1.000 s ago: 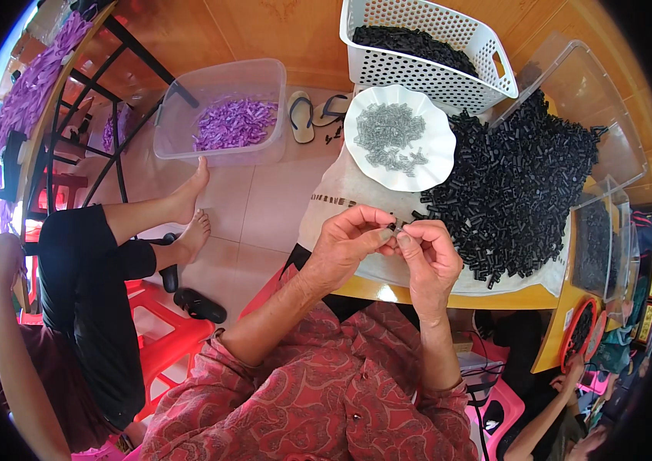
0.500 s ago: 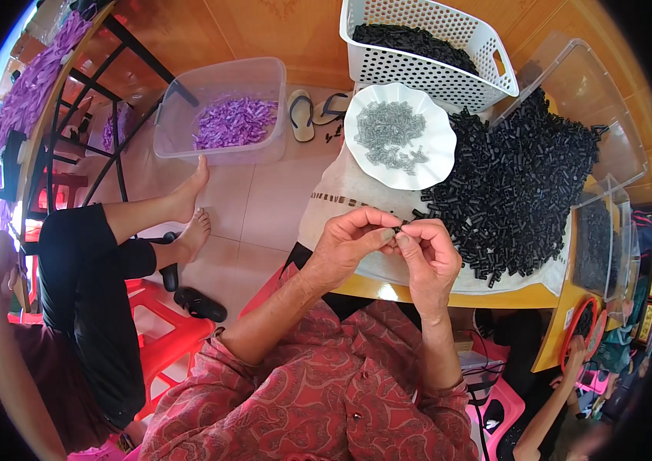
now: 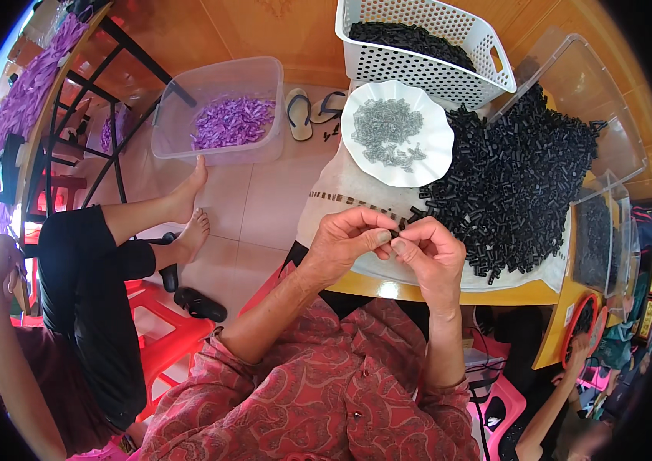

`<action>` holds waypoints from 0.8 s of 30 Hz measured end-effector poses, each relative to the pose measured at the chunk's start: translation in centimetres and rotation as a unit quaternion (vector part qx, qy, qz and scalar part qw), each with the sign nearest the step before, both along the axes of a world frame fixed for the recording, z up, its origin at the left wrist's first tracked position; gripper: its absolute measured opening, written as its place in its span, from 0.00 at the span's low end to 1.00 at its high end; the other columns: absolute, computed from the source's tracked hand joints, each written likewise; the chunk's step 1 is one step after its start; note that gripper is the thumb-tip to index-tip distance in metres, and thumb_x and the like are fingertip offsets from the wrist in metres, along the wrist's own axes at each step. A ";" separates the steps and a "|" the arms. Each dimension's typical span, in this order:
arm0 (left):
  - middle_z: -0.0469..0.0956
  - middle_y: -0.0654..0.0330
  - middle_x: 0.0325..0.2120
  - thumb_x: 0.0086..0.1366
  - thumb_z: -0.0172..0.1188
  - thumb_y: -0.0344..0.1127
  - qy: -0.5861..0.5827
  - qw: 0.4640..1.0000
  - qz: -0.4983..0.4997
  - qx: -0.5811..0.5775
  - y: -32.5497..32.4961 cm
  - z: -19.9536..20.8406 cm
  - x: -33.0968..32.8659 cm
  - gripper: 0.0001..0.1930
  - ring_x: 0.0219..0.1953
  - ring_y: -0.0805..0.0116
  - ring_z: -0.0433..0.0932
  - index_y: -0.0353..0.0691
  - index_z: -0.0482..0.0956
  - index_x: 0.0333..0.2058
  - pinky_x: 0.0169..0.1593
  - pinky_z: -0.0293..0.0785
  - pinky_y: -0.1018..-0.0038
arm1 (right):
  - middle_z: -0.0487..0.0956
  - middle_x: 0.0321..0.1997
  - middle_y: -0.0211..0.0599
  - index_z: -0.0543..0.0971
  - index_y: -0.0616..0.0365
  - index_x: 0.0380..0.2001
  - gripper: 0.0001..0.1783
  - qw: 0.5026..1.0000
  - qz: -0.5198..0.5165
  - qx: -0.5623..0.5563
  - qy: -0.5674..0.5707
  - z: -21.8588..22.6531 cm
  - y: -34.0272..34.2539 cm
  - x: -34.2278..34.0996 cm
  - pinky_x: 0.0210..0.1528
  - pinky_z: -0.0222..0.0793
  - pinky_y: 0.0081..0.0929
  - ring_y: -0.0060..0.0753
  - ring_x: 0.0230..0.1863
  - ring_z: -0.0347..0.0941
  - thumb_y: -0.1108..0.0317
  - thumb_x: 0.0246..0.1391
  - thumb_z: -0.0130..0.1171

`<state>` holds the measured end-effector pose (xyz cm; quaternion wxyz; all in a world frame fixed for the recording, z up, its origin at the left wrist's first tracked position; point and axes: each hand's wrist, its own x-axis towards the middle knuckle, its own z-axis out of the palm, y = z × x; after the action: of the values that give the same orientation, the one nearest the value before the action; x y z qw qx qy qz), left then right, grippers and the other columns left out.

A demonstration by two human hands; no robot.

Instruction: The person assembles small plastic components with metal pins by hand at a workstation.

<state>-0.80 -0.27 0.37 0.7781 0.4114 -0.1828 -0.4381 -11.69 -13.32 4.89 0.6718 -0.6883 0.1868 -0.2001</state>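
Note:
Over the near edge of the cloth-covered table (image 3: 326,223), my hands meet fingertip to fingertip. My left hand (image 3: 347,244) pinches a small black plastic piece (image 3: 396,233) between thumb and forefinger. From the other side my right hand (image 3: 432,257) grips that same piece, and the fingers hide most of it. Just to the right spreads a large heap of small black plastic pieces (image 3: 510,184). Beyond my hands stands a white scalloped plate (image 3: 437,157) holding many small clear grey pieces (image 3: 387,127).
A white perforated basket (image 3: 418,73) of black pieces stands at the back. Clear bins (image 3: 602,230) sit at the right. On the floor are a clear tub (image 3: 168,142) with purple pieces and sandals (image 3: 300,115). A seated person's legs (image 3: 95,307) are at the left.
My hands stay together at nearly the same spot. The right thumb and fingers have shifted slightly around the small black piece. The view has tilted a little.

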 end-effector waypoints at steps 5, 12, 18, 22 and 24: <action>0.79 0.58 0.30 0.64 0.55 0.24 -0.007 1.000 -0.025 0.012 0.0 0.0 -0.1 0.09 0.31 0.72 0.77 0.31 0.76 0.43 0.37 0.77 0.75 | 0.77 0.26 0.27 0.77 0.62 0.30 0.06 0.993 0.025 0.102 0.046 0.7 -0.4 -0.2 0.28 0.65 0.11 0.13 0.25 0.69 0.78 0.50 0.64; 0.79 0.57 0.33 0.66 0.54 0.27 0.163 0.984 -0.035 -0.068 -0.2 -0.4 -0.1 0.10 0.31 0.72 0.77 0.33 0.76 0.45 0.37 0.76 0.75 | 0.79 0.28 0.28 0.77 0.62 0.32 0.07 0.984 0.007 0.177 0.032 0.1 -0.3 -0.2 0.29 0.66 0.11 0.13 0.25 0.71 0.69 0.54 0.63; 0.79 0.59 0.33 0.66 0.54 0.28 0.163 0.984 -0.030 -0.070 -0.3 -0.6 -0.1 0.10 0.31 0.73 0.78 0.33 0.77 0.45 0.37 0.77 0.76 | 0.79 0.29 0.29 0.77 0.62 0.33 0.07 0.987 -0.005 0.154 0.034 0.2 0.0 0.0 0.29 0.67 0.11 0.13 0.25 0.71 0.70 0.54 0.63; 0.78 0.57 0.34 0.66 0.54 0.26 0.137 0.989 -0.030 -0.057 -0.3 -0.4 -0.2 0.10 0.33 0.70 0.77 0.33 0.76 0.45 0.39 0.76 0.74 | 0.78 0.28 0.28 0.76 0.63 0.32 0.05 0.991 -0.017 0.124 0.053 0.5 0.3 0.1 0.30 0.68 0.12 0.13 0.26 0.71 0.74 0.54 0.61; 0.78 0.57 0.34 0.66 0.54 0.26 0.135 0.989 -0.028 -0.060 -0.3 -0.4 -0.2 0.10 0.33 0.70 0.77 0.32 0.76 0.45 0.39 0.76 0.74 | 0.78 0.27 0.28 0.76 0.63 0.32 0.04 0.992 -0.020 0.116 0.053 0.5 0.5 0.1 0.30 0.68 0.12 0.13 0.26 0.70 0.75 0.54 0.61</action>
<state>-0.98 -0.57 -0.02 0.8063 0.2958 -0.1133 -0.4995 -11.55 -12.86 5.42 0.7321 -0.6115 0.2576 -0.1539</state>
